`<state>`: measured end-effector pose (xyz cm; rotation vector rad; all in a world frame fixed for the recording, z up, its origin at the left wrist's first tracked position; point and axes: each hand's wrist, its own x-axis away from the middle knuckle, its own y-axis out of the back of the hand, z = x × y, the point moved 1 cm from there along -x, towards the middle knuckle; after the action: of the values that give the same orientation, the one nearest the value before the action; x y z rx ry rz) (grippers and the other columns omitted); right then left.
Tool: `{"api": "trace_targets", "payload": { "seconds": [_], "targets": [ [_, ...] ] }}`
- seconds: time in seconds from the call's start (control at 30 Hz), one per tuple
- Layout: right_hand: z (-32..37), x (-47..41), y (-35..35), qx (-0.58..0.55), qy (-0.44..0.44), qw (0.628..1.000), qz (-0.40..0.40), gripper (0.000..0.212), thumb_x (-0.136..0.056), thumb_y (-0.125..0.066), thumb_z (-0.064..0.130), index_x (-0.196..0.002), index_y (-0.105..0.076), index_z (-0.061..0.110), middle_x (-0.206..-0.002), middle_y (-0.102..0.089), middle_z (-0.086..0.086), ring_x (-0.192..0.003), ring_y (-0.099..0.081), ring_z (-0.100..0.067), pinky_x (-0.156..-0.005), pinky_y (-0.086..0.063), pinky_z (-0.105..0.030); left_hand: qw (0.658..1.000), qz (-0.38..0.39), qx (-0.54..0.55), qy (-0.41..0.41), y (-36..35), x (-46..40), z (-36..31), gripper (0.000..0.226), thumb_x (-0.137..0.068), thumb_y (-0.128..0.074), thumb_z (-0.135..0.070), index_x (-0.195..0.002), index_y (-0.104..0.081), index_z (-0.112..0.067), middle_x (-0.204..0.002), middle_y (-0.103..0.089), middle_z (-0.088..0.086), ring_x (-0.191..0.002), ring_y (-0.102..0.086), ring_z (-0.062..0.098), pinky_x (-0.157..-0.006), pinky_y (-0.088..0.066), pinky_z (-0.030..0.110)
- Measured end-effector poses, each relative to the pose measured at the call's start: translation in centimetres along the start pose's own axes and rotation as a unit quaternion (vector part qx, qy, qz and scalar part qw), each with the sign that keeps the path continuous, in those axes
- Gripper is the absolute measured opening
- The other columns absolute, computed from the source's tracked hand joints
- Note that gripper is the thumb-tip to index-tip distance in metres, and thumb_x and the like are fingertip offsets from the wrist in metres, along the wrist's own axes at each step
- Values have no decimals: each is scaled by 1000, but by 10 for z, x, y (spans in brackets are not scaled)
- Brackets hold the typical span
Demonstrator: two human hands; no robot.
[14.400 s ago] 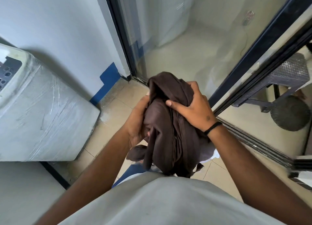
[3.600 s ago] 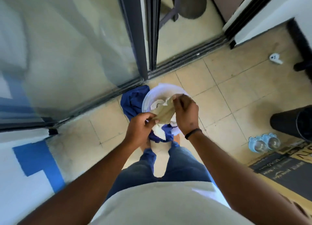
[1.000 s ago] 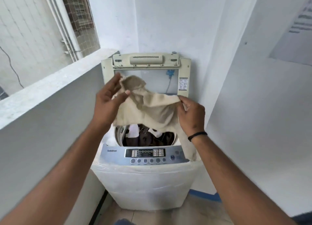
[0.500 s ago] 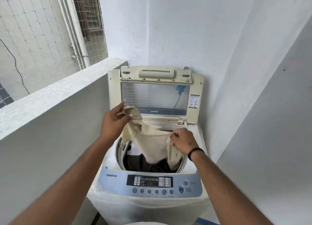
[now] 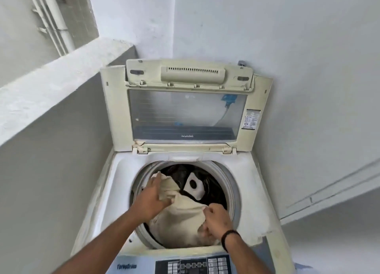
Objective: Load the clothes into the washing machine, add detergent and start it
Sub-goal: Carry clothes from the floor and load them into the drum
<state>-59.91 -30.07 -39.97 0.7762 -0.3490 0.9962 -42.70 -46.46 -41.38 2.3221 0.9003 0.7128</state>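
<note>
Both hands are down in the drum opening of the top-load washing machine (image 5: 127, 193), each gripping the same beige garment (image 5: 181, 214). Left hand (image 5: 151, 195) sits at the left side of the opening, fingers curled round a bunched end of the cloth, w/ the forearm crossing the front-left rim. Right hand (image 5: 216, 218) is at the front-right, thumb & fingers pinching an edge of the fabric; a black wristband (image 5: 229, 235) circles that wrist. Garment lies slack betw. the two hands, most of it inside the drum on top of dark clothes (image 5: 213, 188), which fill the back & right of the tub. A white square patch w/ a dark spot (image 5: 194, 184) shows among the dark laundry, just right of the left hand's fingertips. Lid (image 5: 185, 107) stands upright at the back, its clear window facing the camera, a label on its right frame. Control panel (image 5: 195, 264) w/ buttons runs along the front edge, partly cut off at the bottom of view. Machine sits in a corner: a low parapet wall (image 5: 51, 84) on its left, white walls behind & to the right.
</note>
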Motion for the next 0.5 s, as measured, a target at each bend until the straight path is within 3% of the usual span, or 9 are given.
{"api": "trace_targets", "payload": {
  "seconds": [0.07, 0.13, 0.23, 0.3, 0.37, 0.43, 0.5],
  "targets": [
    [-4, -12, -5, -88, -35, 994, -57, 30, -104, -42, 21, -80, -50, 5, -61, -61, -13, -48, -64, -28, -37, -42, -21, 999, 17, -30, -29, -11, -19, 12, 105, -88, -72, -42, -162, 1, -28, -167, -14, 6, -144, -38, 26, -103, -38, 27],
    [-4, -32, -6, -140, -25, 982, -124, 29, -104, -45, 17, -81, -54, 2, -57, -66, -11, -50, -67, -28, -40, -47, -23, 997, 7, -40, -73, -20, -42, 18, 107, -87, -71, -43, -159, 8, -40, -170, -4, 4, -155, -14, 23, -113, -36, 37],
    [10, -68, 0, -136, 49, 965, -217, 8, -99, -56, 19, -100, -62, 13, -81, -75, 1, -72, -73, -11, -57, -50, -15, 985, -11, -112, -127, -30, -83, 21, 108, -87, -70, -43, -159, 10, -36, -170, 1, 6, -156, -2, 25, -118, -34, 48],
    [14, -92, 0, -102, 86, 971, -198, 41, -95, -65, 26, -132, -48, 28, -110, -65, 19, -97, -65, 1, -73, -46, -11, 972, 14, -180, -150, -46, -102, 26, 104, -88, -67, -43, -159, 8, -36, -168, -5, 14, -156, -3, 33, -116, -37, 52],
    [9, -107, -2, -6, 127, 977, -169, 70, -92, -68, 26, -149, -29, 34, -128, -50, 22, -113, -53, 3, -91, -40, -13, 960, 68, -231, -142, -69, -109, 35, 100, -88, -66, -45, -158, 4, -41, -167, -4, 15, -155, -1, 35, -114, -37, 53],
    [-3, -116, -10, 118, 176, 969, -128, 70, -91, -68, 25, -150, -30, 28, -143, -41, 11, -127, -42, -2, -102, -33, -15, 949, 140, -258, -117, -90, -112, 48, 96, -87, -67, -46, -159, -3, -40, -168, -2, 11, -155, 4, 36, -115, -33, 56],
    [-18, -124, -22, 250, 201, 945, -64, 63, -90, -67, 32, -145, -38, 27, -147, -36, 0, -132, -41, -15, -105, -39, -25, 942, 171, -272, -100, -96, -118, 58, 89, -87, -66, -46, -158, -13, -36, -164, -10, 10, -154, 2, 38, -114, -33, 60]
  ]
}}
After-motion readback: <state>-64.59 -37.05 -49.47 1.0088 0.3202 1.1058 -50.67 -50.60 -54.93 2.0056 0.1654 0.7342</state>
